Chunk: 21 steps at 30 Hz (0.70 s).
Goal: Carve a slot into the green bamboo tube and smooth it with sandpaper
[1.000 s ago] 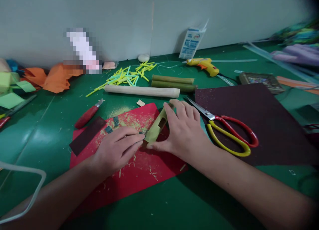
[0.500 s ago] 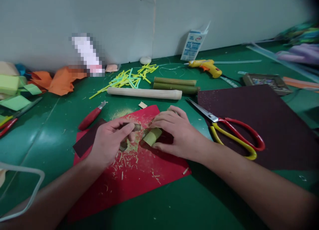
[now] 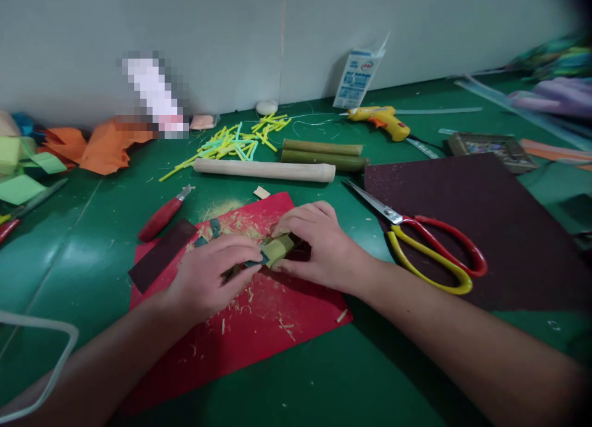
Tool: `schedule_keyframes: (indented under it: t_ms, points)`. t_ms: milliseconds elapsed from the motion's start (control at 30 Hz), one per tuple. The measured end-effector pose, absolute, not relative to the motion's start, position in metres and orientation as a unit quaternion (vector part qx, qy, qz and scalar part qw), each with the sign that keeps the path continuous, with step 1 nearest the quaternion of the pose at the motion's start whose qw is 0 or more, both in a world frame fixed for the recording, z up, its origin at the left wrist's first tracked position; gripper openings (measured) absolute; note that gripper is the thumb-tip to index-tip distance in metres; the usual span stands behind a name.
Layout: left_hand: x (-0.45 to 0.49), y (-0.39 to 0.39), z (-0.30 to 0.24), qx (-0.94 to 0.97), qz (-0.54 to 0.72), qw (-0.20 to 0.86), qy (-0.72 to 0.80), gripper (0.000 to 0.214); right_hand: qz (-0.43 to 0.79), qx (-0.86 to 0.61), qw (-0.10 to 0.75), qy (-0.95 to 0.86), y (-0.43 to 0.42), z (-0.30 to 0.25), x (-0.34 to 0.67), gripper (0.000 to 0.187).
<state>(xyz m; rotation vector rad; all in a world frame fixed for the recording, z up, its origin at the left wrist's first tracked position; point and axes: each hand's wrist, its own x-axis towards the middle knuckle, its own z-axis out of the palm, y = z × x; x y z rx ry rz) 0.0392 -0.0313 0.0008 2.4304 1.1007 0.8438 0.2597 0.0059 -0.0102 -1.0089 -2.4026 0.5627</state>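
My right hand is wrapped around a short green bamboo piece, whose left end pokes out between thumb and fingers. Pinched in my left hand is a dark strip of sandpaper, which touches that end of the bamboo. More dark bluish strip shows beyond the left knuckles; whether it is the same strip I cannot tell. Both hands are over a red sheet strewn with pale shavings and dust.
Left of the sheet lie a maroon sandpaper piece and a red-handled knife. Scissors rest on a large maroon sheet at right. Behind are a pale bamboo stick, green bamboo lengths and a yellow glue gun.
My left hand has turned over and brought the sandpaper strip onto the bamboo's end; before, it held the strip apart. The right hand keeps its grip. The view has shifted slightly.
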Motion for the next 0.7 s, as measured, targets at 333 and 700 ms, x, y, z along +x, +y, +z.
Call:
schedule_keyframes:
  t_ms: [333,700]
  points:
    - [0.0451,-0.0312,-0.0029,0.849,0.309,0.166,0.394,0.013,0.209,-0.38,0.252,-0.865,0.0042,-0.0116,0.2573,0.031]
    - [0.0467,-0.0311,-0.0047,0.872,0.303,0.151,0.353,0.017,0.208,-0.379,0.255,-0.865,0.003,-0.0132,0.2585,0.032]
